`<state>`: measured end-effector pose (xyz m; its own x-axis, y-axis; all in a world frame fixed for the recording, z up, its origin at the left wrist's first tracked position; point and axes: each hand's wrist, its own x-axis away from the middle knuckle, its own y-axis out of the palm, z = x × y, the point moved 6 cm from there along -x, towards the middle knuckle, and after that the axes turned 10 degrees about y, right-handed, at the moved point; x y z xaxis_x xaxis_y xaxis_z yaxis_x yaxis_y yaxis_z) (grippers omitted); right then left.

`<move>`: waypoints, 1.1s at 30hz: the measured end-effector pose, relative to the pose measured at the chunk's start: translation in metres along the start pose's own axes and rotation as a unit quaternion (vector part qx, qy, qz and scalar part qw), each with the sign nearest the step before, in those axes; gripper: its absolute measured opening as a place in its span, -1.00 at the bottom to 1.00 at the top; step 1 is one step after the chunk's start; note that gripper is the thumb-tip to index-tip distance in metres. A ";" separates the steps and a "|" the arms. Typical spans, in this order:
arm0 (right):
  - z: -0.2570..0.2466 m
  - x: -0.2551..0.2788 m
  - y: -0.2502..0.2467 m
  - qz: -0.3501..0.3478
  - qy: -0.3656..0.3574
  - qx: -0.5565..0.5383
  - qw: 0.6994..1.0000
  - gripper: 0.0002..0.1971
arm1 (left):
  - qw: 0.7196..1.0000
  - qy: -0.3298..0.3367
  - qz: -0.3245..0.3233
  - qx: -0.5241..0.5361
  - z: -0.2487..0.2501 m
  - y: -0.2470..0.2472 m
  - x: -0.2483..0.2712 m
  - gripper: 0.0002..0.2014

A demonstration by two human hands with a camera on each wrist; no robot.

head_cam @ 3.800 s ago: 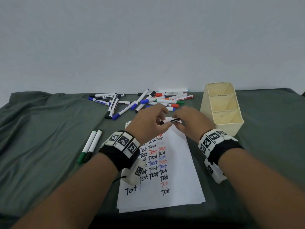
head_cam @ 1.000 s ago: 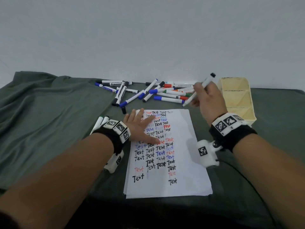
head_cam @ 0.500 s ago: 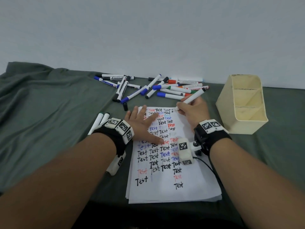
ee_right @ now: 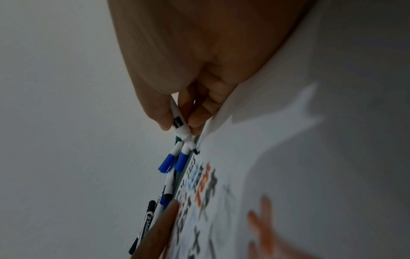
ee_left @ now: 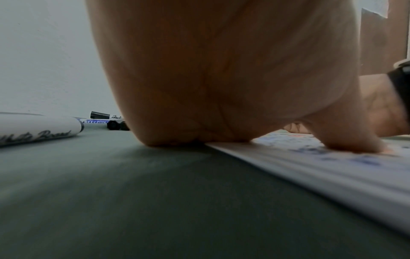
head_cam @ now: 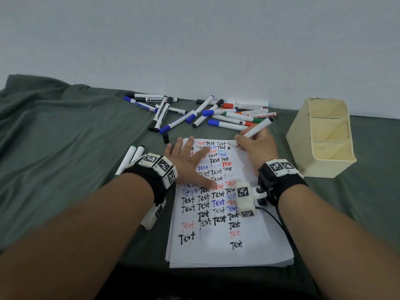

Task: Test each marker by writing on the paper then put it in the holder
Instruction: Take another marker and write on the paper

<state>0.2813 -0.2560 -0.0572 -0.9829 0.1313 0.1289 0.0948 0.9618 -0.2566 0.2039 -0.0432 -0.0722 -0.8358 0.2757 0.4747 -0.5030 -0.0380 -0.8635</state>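
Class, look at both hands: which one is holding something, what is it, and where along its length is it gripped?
The right hand pinches an uncapped marker low on its barrel, just above the tip. The left hand holds nothing; it presses flat on the paper.

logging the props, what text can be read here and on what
"Test", handwritten over and over in black, red and blue, on the paper.
"WHITEBOARD 500", first letter cut off, on a red marker.
"White Board" in script on a marker barrel.
Other marker labels: too small or blurred.
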 end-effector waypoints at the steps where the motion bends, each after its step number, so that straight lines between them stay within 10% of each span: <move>1: 0.000 0.000 0.000 0.000 0.000 -0.006 1.000 -0.87 | 1.000 0.000 0.001 0.000 0.000 0.000 0.000 0.20; 33: 0.003 0.001 -0.003 0.011 0.002 -0.019 1.000 -0.86 | 1.000 0.000 -0.001 0.012 -0.002 0.002 -0.001 0.22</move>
<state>0.2793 -0.2592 -0.0591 -0.9800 0.1527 0.1274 0.1218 0.9672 -0.2228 0.2043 -0.0417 -0.0749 -0.8349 0.2766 0.4759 -0.5093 -0.0602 -0.8585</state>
